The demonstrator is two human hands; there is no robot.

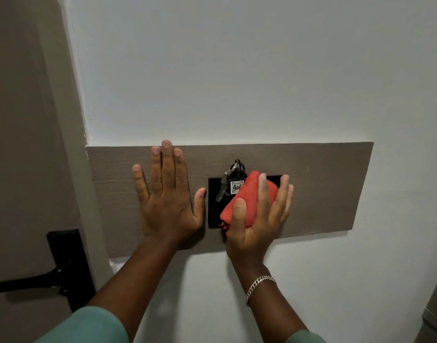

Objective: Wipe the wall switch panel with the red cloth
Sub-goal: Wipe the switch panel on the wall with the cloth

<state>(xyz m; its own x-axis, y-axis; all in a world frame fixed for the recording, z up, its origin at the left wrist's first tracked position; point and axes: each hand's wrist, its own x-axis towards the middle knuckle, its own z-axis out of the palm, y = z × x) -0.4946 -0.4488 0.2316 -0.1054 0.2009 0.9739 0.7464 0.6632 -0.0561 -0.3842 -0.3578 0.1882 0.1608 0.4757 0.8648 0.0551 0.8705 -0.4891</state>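
Note:
A black switch panel is set into a grey-brown wooden board on the white wall. A key with a tag marked 406 hangs in the panel's slot. My right hand holds a folded red cloth pressed against the panel's right and lower part, hiding most of it. My left hand lies flat on the board just left of the panel, fingers spread, thumb near the panel's left edge.
A door with a black lever handle stands at the left, its frame next to the board. A silver bracelet is on my right wrist. A grey object shows at the bottom right corner.

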